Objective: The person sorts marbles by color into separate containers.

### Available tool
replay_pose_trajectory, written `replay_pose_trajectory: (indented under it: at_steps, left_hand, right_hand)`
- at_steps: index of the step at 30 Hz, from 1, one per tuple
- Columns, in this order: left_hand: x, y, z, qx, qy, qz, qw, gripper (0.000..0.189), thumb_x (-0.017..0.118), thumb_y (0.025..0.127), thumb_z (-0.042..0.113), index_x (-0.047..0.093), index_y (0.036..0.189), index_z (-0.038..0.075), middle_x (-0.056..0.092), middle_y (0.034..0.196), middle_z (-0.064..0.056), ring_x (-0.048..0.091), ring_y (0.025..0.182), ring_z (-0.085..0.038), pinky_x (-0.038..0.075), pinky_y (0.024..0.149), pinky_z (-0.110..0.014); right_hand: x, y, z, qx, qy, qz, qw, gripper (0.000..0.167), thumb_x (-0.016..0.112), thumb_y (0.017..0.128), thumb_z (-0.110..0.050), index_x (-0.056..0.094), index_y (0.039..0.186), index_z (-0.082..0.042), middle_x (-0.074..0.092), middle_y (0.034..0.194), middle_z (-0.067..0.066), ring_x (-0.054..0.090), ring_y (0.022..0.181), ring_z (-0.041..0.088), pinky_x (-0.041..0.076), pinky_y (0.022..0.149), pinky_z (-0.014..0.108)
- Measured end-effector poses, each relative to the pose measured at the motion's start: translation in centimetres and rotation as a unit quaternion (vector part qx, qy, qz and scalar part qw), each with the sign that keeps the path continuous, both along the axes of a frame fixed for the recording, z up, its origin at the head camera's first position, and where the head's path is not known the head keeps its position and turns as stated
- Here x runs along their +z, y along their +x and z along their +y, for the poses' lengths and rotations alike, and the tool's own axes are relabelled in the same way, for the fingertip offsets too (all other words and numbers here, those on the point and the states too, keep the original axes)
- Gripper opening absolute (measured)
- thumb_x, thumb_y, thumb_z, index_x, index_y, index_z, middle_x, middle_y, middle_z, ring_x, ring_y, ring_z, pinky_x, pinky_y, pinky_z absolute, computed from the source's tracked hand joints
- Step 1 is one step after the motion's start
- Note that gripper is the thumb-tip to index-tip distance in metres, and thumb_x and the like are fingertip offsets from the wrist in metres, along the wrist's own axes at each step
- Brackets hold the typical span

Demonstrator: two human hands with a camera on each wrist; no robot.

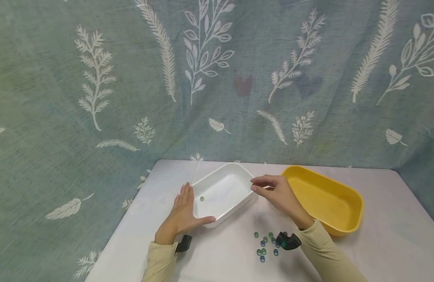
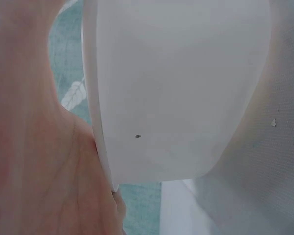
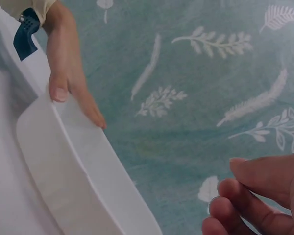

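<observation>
A white rectangular tray point(image 1: 225, 192) stands on the table in front of me, with one small green glass bead point(image 1: 202, 198) inside near its left end. My left hand point(image 1: 181, 220) rests against that end, fingers straight along one side and thumb stretched along the near rim. In the left wrist view the palm lies at the rim of the tray point(image 2: 181, 88). My right hand point(image 1: 279, 194) hovers by the tray's right end, thumb and fingers loosely bent. The right wrist view shows nothing between the right hand's fingertips point(image 3: 237, 169), which are apart from the tray.
A yellow tray point(image 1: 319, 199) sits on the right, behind my right forearm. Several green and blue glass beads point(image 1: 263, 251) lie on the white table point(image 1: 217, 250) below the right wrist, partly hidden by the wrist camera point(image 1: 288, 241). A patterned cloth point(image 1: 217, 129) hangs behind the table.
</observation>
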State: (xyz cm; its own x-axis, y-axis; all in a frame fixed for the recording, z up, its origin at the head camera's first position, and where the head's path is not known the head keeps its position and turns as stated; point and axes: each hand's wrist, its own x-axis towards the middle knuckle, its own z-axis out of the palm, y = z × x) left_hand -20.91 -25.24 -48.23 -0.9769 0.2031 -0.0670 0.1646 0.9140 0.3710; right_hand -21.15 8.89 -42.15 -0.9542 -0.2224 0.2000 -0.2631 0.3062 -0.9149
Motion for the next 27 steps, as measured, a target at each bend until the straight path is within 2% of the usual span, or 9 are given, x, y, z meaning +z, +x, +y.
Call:
replay_pose_trajectory:
  at_steps: [4,8,12,16,21,27]
  left_hand:
    - [-0.1,0.2,0.0,-0.001,0.005,-0.008,1.0,0.144,0.07,0.073,0.083,0.0,0.163,-0.006,-0.012,0.174,-0.02,-0.009,0.163,-0.039,0.005,0.132,-0.058]
    - [-0.2,0.4,0.0,-0.002,0.006,-0.013,0.9999,0.144,0.068,0.074,0.084,-0.002,0.163,-0.005,-0.016,0.173,-0.018,-0.01,0.163,-0.039,0.003,0.132,-0.058]
    - [-0.2,0.2,-0.1,-0.001,0.003,-0.009,1.0,0.145,0.068,0.074,0.084,-0.003,0.163,-0.005,-0.017,0.173,-0.018,-0.011,0.163,-0.038,0.004,0.132,-0.059]
    - [-0.2,-0.2,0.0,0.0,0.006,-0.005,1.0,0.144,0.069,0.074,0.082,-0.003,0.163,-0.006,-0.017,0.173,-0.018,-0.014,0.162,-0.037,0.004,0.132,-0.06]
    - [-0.2,-0.4,0.1,-0.002,0.001,-0.014,0.9999,0.145,0.069,0.074,0.083,-0.005,0.163,-0.005,-0.02,0.173,-0.016,-0.017,0.162,-0.035,0.003,0.132,-0.059]
    - [-0.3,-0.3,0.1,-0.009,-0.003,-0.008,0.9999,0.144,0.069,0.075,0.082,-0.003,0.162,-0.007,-0.018,0.173,-0.02,-0.014,0.162,-0.038,0.005,0.131,-0.061]
  right_hand:
    - [-0.9,1.6,1.4,-0.009,-0.005,0.015,0.9998,0.024,0.078,0.093,-0.026,0.08,0.114,-0.013,0.078,0.109,0.005,0.073,0.098,0.015,0.06,0.086,0.02]
    - [-1.7,3.0,2.5,-0.026,-0.007,0.022,0.9994,0.022,0.077,0.094,-0.023,0.079,0.113,-0.011,0.079,0.109,0.006,0.072,0.096,0.007,0.059,0.086,0.018]
    - [-2.2,3.7,3.2,-0.034,-0.017,0.023,0.999,0.021,0.077,0.094,-0.019,0.079,0.112,-0.009,0.079,0.109,0.009,0.071,0.095,0.004,0.059,0.085,0.018]
    - [-3.0,4.1,3.9,-0.023,-0.031,0.02,0.9991,0.02,0.077,0.094,-0.018,0.079,0.112,-0.009,0.079,0.109,0.012,0.072,0.093,0.005,0.06,0.083,0.019]
    - [-4.4,4.6,4.4,-0.013,-0.025,-0.012,0.9995,0.021,0.079,0.092,-0.019,0.08,0.11,-0.008,0.079,0.107,0.013,0.07,0.088,0.006,0.059,0.079,0.02]
    - [-5.5,5.0,5.1,-0.009,0.005,-0.072,0.9973,0.026,0.081,0.09,-0.022,0.08,0.11,-0.006,0.08,0.103,0.005,0.067,0.086,0.008,0.057,0.075,0.021]
